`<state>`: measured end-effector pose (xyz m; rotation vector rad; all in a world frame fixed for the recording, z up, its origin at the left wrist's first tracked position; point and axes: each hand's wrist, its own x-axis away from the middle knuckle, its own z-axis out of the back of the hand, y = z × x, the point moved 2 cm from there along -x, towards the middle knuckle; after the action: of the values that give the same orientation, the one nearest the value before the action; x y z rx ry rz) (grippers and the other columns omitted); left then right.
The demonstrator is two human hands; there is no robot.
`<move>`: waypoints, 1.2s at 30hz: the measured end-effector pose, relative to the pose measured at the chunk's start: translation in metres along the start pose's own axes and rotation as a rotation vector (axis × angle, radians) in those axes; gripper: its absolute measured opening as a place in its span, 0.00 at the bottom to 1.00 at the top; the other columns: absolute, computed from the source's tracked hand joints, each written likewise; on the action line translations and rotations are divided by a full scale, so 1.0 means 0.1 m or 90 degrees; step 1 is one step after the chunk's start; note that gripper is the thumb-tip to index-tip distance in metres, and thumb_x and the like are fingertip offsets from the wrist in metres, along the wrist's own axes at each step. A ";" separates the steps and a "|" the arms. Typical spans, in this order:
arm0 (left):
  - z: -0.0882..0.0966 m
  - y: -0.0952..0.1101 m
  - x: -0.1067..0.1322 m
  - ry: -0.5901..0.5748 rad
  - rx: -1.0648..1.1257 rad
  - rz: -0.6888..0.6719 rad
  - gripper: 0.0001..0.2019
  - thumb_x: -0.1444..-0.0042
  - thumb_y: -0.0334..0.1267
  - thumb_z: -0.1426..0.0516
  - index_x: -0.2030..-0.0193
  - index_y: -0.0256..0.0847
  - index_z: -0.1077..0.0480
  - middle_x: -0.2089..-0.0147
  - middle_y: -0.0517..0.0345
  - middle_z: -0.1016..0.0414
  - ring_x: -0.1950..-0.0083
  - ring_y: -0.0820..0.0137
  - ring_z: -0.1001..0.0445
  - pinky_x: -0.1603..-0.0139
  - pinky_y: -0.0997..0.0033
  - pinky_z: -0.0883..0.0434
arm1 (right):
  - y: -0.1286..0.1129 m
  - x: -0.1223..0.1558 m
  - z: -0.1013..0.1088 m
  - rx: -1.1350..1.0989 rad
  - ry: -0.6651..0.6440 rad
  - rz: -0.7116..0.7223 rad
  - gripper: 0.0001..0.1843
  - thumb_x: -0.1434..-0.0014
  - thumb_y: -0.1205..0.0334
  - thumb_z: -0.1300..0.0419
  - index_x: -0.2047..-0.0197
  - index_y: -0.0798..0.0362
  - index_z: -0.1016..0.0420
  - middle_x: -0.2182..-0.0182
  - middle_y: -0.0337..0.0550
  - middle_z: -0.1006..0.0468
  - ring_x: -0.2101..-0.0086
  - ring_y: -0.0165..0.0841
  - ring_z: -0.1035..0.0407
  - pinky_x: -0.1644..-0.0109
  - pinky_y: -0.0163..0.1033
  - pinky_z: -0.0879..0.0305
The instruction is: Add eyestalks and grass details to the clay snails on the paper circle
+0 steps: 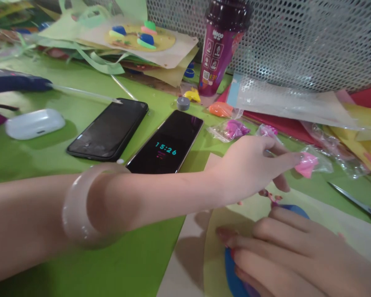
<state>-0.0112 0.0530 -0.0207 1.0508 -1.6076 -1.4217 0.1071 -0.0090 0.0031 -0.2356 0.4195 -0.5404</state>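
My left hand (250,165), a pale bangle (83,210) on its forearm, reaches across from the left. Its fingers are apart, and a fingertip is at the edge of a small clear bag of pink modelling clay (306,166); whether it touches the bag I cannot tell. At lower right my right hand (297,251) rests over a flat blue clay shape (231,274), fingers stretched out and hiding most of it. Beneath lies a pale yellow paper piece (214,247) on a white sheet (182,255). Small reddish-pink bits near the right fingertips are blurred.
Bagged purple clay (236,128) and orange clay (221,109) lie behind my left hand. Two phones (111,130) and a white earbud case (35,123) are leftward. A purple cup (216,53) stands at the back. Scissors (355,200) lie right; a glue gun (18,81) left.
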 end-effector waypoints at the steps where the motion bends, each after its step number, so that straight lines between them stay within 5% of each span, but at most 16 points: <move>1: 0.00 0.01 0.00 0.001 -0.003 0.002 0.11 0.44 0.46 0.49 0.65 0.41 0.32 0.78 0.63 0.30 0.80 0.78 0.35 0.84 0.82 0.37 | -0.03 0.00 -0.01 0.033 -0.059 0.067 0.19 0.35 0.57 0.58 0.65 0.43 0.27 0.69 0.31 0.22 0.69 0.30 0.28 0.61 0.37 0.31; 4: -0.01 0.01 0.00 0.007 -0.016 0.013 0.10 0.45 0.45 0.48 0.65 0.42 0.32 0.79 0.64 0.30 0.81 0.79 0.38 0.86 0.83 0.38 | -0.07 0.02 -0.01 0.104 -0.137 0.222 0.16 0.39 0.68 0.57 0.59 0.48 0.29 0.66 0.35 0.21 0.68 0.34 0.28 0.61 0.41 0.31; 9: -0.01 0.00 0.00 0.008 -0.019 0.010 0.10 0.45 0.45 0.48 0.64 0.42 0.31 0.79 0.64 0.30 0.81 0.78 0.37 0.85 0.82 0.37 | 0.06 0.07 -0.03 0.036 0.011 -0.037 0.13 0.40 0.52 0.54 0.69 0.34 0.30 0.76 0.21 0.23 0.73 0.28 0.29 0.68 0.33 0.31; 15: 0.00 -0.02 0.00 0.004 -0.005 -0.025 0.11 0.45 0.45 0.48 0.64 0.40 0.31 0.79 0.63 0.29 0.81 0.77 0.34 0.85 0.82 0.38 | 0.00 -0.03 -0.02 0.062 -0.068 0.135 0.10 0.44 0.66 0.49 0.60 0.46 0.31 0.63 0.31 0.22 0.65 0.31 0.29 0.59 0.39 0.33; 19: -0.01 -0.03 -0.01 0.005 0.012 -0.035 0.12 0.45 0.48 0.47 0.67 0.40 0.32 0.80 0.63 0.30 0.80 0.76 0.32 0.86 0.82 0.37 | -0.04 -0.12 0.01 0.073 -0.008 0.086 0.10 0.46 0.69 0.49 0.63 0.47 0.32 0.70 0.33 0.23 0.70 0.32 0.31 0.67 0.41 0.34; 25: -0.01 0.00 0.00 0.020 0.055 -0.045 0.11 0.45 0.42 0.45 0.72 0.38 0.34 0.80 0.63 0.31 0.82 0.80 0.35 0.83 0.82 0.38 | -0.08 -0.24 -0.04 0.090 -0.052 0.068 0.14 0.41 0.66 0.52 0.72 0.46 0.28 0.78 0.38 0.28 0.75 0.34 0.35 0.67 0.42 0.32; 36: 0.01 0.03 -0.04 0.075 -0.018 -0.034 0.06 0.46 0.36 0.45 0.71 0.37 0.31 0.77 0.61 0.29 0.73 0.74 0.29 0.73 0.78 0.34 | -0.02 -0.29 -0.05 0.073 -0.079 0.035 0.15 0.39 0.62 0.51 0.71 0.46 0.26 0.74 0.42 0.29 0.72 0.35 0.35 0.70 0.41 0.32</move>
<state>-0.0115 0.0569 -0.0174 1.1472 -1.4816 -1.3866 0.0815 0.0048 0.0086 -0.1454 0.2730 -0.4910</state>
